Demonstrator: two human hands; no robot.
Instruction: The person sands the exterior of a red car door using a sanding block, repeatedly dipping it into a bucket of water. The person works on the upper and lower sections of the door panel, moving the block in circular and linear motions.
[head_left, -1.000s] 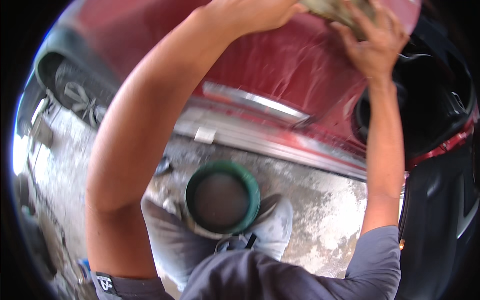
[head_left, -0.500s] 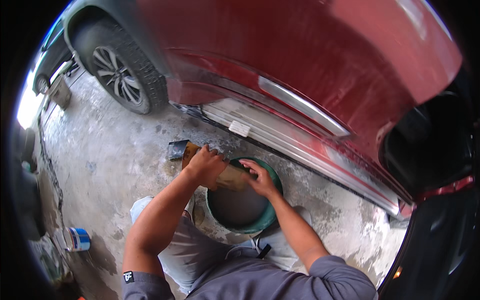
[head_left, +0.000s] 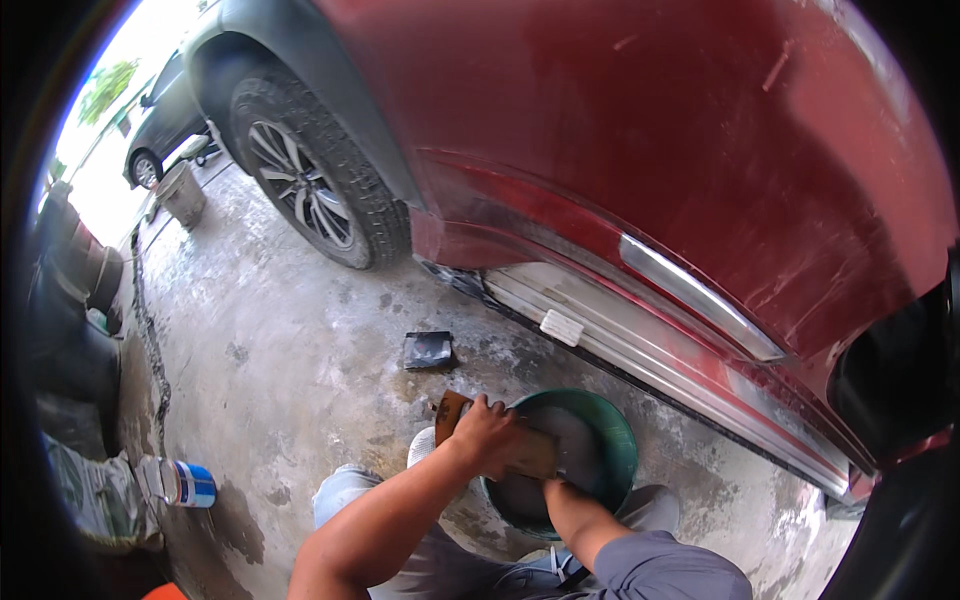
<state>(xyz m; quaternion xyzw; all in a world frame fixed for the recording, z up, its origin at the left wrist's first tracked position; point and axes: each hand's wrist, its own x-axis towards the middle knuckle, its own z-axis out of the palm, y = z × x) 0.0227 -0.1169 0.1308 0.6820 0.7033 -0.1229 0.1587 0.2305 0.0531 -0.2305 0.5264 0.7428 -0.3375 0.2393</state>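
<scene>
Head view: green bucket (head_left: 625,440) rim sits near the side step (head_left: 645,368) edge; concrete floor (head_left: 290,390) spreads left of it. Left hand (head_left: 487,437) grip closed around a brown sheet (head_left: 537,455), flat-looking, over bucket's left rim, left end darker. Right hand (head_left: 559,492) low in bucket, mostly hidden; can't tell its grip.

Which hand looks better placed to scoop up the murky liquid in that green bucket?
Probably the right hand: it reaches down inside the bucket, though mostly hidden. The left hand is occupied, gripping a brown piece.
</scene>
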